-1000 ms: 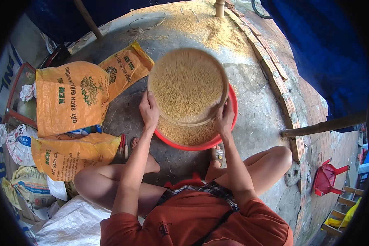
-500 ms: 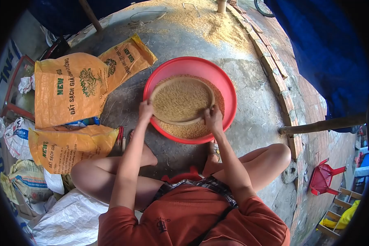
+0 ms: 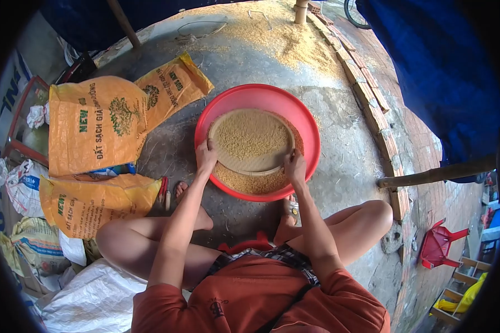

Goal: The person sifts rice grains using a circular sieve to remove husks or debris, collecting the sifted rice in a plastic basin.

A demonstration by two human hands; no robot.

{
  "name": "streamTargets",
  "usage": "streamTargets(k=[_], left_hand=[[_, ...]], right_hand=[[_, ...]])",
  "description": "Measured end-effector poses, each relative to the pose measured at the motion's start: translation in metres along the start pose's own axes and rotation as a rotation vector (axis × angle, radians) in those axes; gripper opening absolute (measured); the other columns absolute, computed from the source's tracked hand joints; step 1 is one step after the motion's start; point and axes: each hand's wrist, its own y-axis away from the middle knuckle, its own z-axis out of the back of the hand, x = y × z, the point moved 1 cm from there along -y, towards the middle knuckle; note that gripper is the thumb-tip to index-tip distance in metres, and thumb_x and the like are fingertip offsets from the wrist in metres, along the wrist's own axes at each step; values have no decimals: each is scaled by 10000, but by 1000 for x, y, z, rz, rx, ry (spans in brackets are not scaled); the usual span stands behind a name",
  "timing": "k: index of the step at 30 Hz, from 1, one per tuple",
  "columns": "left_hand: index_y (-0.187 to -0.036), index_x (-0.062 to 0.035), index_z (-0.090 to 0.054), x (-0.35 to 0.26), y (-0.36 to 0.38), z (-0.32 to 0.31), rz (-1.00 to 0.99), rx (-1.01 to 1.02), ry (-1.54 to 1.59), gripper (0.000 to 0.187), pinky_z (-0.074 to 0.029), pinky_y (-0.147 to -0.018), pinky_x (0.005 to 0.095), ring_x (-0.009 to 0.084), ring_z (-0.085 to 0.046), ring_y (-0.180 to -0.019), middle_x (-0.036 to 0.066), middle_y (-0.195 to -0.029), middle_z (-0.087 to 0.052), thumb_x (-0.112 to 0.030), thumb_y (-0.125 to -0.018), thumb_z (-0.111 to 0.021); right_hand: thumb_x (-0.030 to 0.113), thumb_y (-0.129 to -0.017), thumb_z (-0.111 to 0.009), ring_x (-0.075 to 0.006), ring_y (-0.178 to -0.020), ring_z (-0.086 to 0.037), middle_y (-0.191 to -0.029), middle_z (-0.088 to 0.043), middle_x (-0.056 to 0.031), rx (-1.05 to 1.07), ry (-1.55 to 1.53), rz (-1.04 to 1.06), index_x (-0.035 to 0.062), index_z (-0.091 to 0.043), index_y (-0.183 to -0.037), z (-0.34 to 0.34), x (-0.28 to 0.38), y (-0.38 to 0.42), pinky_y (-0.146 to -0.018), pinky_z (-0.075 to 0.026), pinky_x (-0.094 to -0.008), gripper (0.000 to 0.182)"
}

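Note:
A round woven sieve with a layer of pale grain on it is held over a wide red basin. My left hand grips the sieve's rim on the left side. On the right side, my right hand is closed round the same rim. More golden grain lies in the basin below and beside the sieve. The grain on the sieve covers its upper and middle part, while the lower part shows bare mesh.
Orange printed sacks lie at the left, with red-handled tools near my foot. Spilled grain covers the floor at the top. A brick edging runs down the right, near a wooden pole and a red stool.
The sieve has shifted slightly right within the basin. Its grain, spread over nearly the whole mesh before, now lies gathered toward the upper and middle part. Both hands still hold the rim.

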Motion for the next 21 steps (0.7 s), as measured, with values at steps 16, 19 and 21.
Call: streamTargets(k=[16, 19, 21], left_hand=[[-813, 22, -538, 9, 9, 1, 36, -20, -20, 297, -387, -644, 450, 406, -517, -737, 253, -746, -536, -220, -826, -365], [-802, 29, -539, 0, 1, 9, 55, -19, -38, 305, -394, -657, 437, 391, -531, -748, 240, -759, -552, -218, -827, -363], [-818, 32, -538, -17, -10, 19, 18, -45, -43, 304, -401, -657, 419, 380, -540, -753, 232, -762, -560, -218, -830, -365]], right_hand=[[157, -761, -464, -409, -670, -533, -671, -536, -245, -44, -72, 75, -28, -463, -880, -12, -10, 7, -578, -408, -464, 219], [147, -760, -462, -415, -645, -526, -649, -532, -243, -56, -33, 94, -31, -458, -856, -6, 6, 8, -572, -412, -462, 202], [133, -773, -450, -404, -637, -530, -655, -530, -241, -110, -122, 167, -32, -448, -917, 8, 27, 3, -566, -417, -447, 219]])
